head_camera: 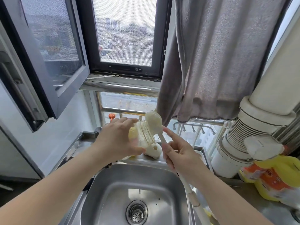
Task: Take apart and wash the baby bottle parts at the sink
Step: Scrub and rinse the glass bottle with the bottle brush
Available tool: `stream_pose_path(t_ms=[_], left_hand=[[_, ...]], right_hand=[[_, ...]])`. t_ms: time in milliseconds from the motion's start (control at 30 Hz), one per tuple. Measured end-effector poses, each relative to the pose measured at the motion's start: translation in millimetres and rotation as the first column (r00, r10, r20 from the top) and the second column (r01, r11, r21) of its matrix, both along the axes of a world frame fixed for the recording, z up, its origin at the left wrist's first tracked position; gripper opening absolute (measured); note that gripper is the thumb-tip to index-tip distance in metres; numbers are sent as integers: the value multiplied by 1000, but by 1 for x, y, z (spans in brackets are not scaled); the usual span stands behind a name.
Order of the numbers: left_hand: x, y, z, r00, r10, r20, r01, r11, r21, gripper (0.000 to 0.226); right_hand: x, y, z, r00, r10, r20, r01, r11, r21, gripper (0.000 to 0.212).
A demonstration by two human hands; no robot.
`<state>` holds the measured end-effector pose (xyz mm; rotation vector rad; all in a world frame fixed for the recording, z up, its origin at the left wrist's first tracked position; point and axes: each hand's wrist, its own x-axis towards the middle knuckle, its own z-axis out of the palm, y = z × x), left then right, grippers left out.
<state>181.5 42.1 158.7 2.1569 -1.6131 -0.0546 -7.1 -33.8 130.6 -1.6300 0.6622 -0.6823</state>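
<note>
Clear ribbed plastic baby bottle [143, 133], yellowish and blurred, held above the stainless steel sink [113, 192] in the left hand [118, 138], its base hidden by curled fingers. Cream long-handled bottle brush [153, 121], gripped by the right hand [180, 155], forefinger extended; head beside the bottle mouth, handle end cut off at the frame's bottom edge.

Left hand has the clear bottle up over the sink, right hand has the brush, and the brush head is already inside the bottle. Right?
Not quite. In the head view the brush head is outside the bottle, just at its open mouth. The rest holds: the left hand holds the bottle above the sink, and the right hand holds the brush.
</note>
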Motion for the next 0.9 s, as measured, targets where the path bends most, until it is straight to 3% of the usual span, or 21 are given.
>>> stream_pose_path(t_ms=[333, 433, 533, 600, 667, 800, 900], left_hand=[[1, 0, -4, 996, -16, 92, 19, 999, -27, 95], [1, 1, -4, 994, -25, 108, 24, 1000, 6, 96], [-2, 0, -4, 989, -19, 149, 15, 999, 29, 91], [-5, -2, -2, 992, -8, 124, 4, 999, 37, 89], [-7, -4, 0, 996, -3, 85, -1, 999, 46, 88], [7, -5, 4, 998, 60, 17, -60, 998, 3, 91], [11, -5, 7, 996, 67, 56, -66, 998, -22, 94]], right_hand=[[9, 6, 8, 999, 43, -10, -43, 999, 25, 47], [8, 1, 5, 997, -70, -42, 61, 980, -192, 36], [6, -4, 5, 978, -175, -114, 83, 828, -555, 44], [10, -3, 5, 969, -166, -182, -2, 734, -679, 57], [15, 0, 5, 957, -172, -235, -44, 712, -701, 66], [13, 7, 1, 959, -127, -254, -90, 711, -698, 58], [14, 10, 5, 980, -61, -190, -80, 751, -656, 56]])
